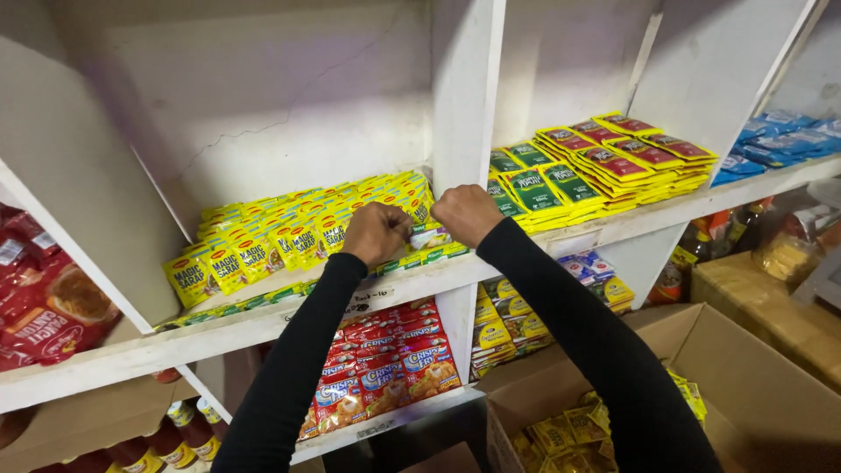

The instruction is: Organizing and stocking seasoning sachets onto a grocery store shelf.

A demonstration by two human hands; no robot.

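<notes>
Yellow sachets (289,236) run leftward from both fists; left hand (375,233) and right hand (466,215), apart, pinch the row's right end.

White-painted wooden shelving (263,324) fills most of the frame, split into compartments by an upright divider (462,96) at centre and slanted boards at the far left and upper right. The back wall (280,96) of the upper-left compartment is off-white with a thin crack running across it, and light falls evenly with soft shadows beside the dividers. At the lower right an open brown cardboard box (771,394) sits below the shelves, with a wooden surface (771,307) beyond it at the right edge.
</notes>
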